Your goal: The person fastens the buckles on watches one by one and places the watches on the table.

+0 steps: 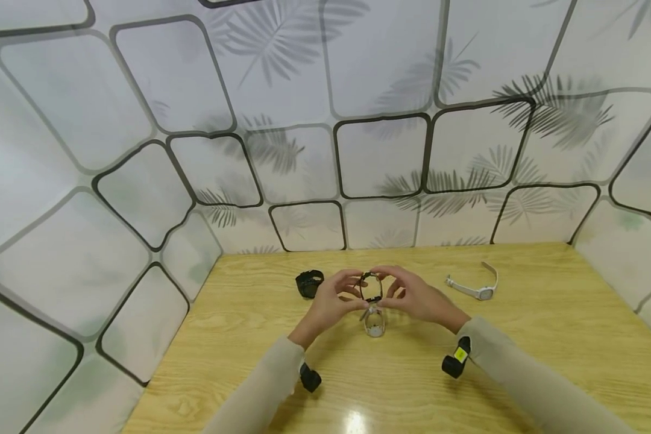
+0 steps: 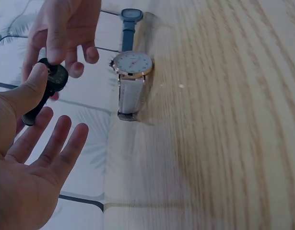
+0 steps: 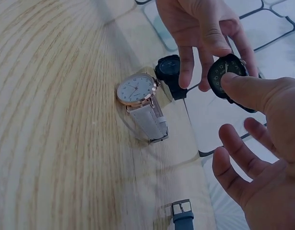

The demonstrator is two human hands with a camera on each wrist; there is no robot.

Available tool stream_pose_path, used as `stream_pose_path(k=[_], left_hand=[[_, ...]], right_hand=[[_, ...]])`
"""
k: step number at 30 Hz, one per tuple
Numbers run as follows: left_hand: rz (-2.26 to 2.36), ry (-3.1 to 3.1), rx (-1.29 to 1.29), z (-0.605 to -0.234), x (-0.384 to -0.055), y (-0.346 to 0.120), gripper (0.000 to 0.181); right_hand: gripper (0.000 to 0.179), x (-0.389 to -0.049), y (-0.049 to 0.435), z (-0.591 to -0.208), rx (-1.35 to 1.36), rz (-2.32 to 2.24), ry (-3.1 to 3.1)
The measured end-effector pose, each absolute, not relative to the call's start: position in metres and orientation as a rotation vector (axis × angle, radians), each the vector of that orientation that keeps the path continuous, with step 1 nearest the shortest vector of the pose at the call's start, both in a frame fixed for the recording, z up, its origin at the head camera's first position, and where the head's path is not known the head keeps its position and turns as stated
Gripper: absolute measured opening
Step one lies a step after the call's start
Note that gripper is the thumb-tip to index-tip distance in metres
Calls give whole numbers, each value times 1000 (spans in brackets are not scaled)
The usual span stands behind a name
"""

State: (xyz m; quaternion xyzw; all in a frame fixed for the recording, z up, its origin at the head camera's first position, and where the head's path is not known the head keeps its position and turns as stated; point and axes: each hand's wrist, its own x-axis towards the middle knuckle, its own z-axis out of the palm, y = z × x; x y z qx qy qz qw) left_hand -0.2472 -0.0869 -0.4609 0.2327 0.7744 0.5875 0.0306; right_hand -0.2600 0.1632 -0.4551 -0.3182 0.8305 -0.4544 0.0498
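Both hands pinch a black wristwatch [image 1: 373, 299], one at each side, and hold it up off the table. In the right wrist view, the thumb of my right hand [image 1: 415, 295] presses on the dark numbered dial [image 3: 218, 79]. My left hand [image 1: 330, 306] grips the opposite side between thumb and fingers; its other fingers are spread in the left wrist view. Just in front of the held watch, a wristwatch with a white dial, rose-gold case and pale strap [image 1: 375, 331] stands on the table. Part of the black strap is hidden by the fingers.
A second black watch [image 1: 308, 284] sits left of the hands. At the right lies an unfastened watch with a light strap [image 1: 485, 293], bluish in the left wrist view. A patterned cloth [image 1: 382, 157] rises behind the wooden table [image 1: 548, 337].
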Motion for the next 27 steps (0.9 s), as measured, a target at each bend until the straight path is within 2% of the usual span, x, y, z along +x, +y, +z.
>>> stream_pose_path(k=[9, 17, 27], left_hand=[[1599, 2676, 783, -462, -245, -87, 57], [1456, 2802, 885, -457, -256, -85, 57], [1314, 2816, 761, -454, -278, -84, 56]], right_hand=[[68, -259, 164, -453, -990, -1324, 2572], [66, -274, 163, -443, -1024, -1254, 2621], [67, -300, 158, -437, -977, -1091, 2678]])
